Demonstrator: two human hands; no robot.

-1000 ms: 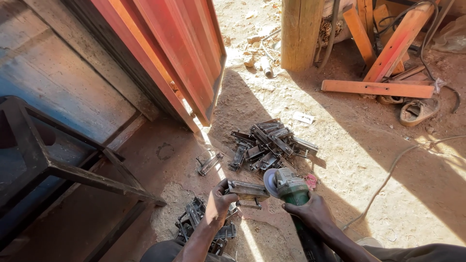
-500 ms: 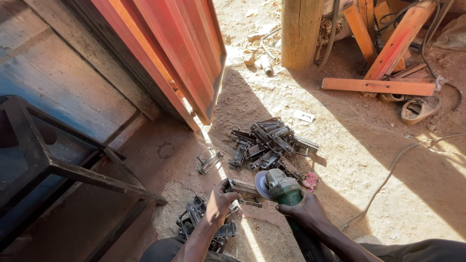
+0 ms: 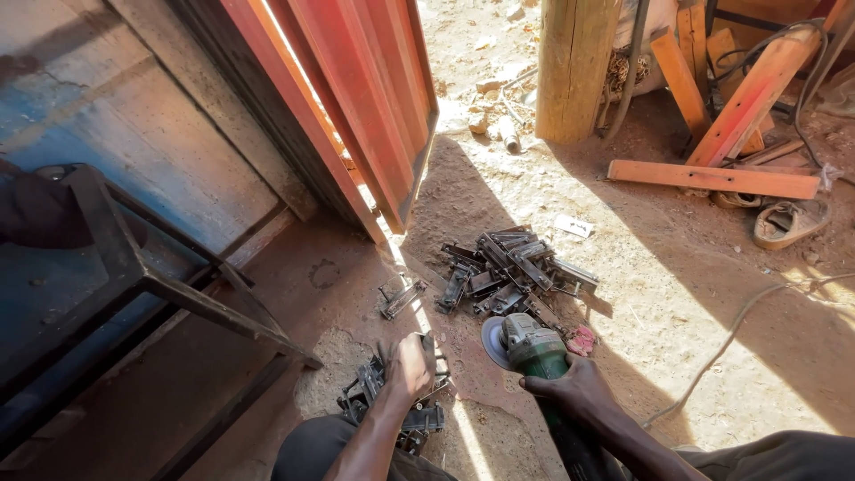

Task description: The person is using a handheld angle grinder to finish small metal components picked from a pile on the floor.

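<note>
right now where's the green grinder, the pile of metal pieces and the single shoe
green grinder (image 3: 537,354), head view, on its body.
pile of metal pieces (image 3: 512,267), head view, on the heap's middle.
shoe (image 3: 788,223), head view, on its sole.

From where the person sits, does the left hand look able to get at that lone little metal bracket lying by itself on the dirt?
Probably yes. The left hand rests on the near pile of metal pieces, and the lone bracket lies just beyond it on open dirt, with nothing between them. The right hand grips the green angle grinder.

Sunlit dirt floor (image 3: 677,294) outdoors. A thick wooden post (image 3: 577,67) stands at the back; left of it leans a red metal door (image 3: 374,98), right of it orange planks (image 3: 712,178).
</note>
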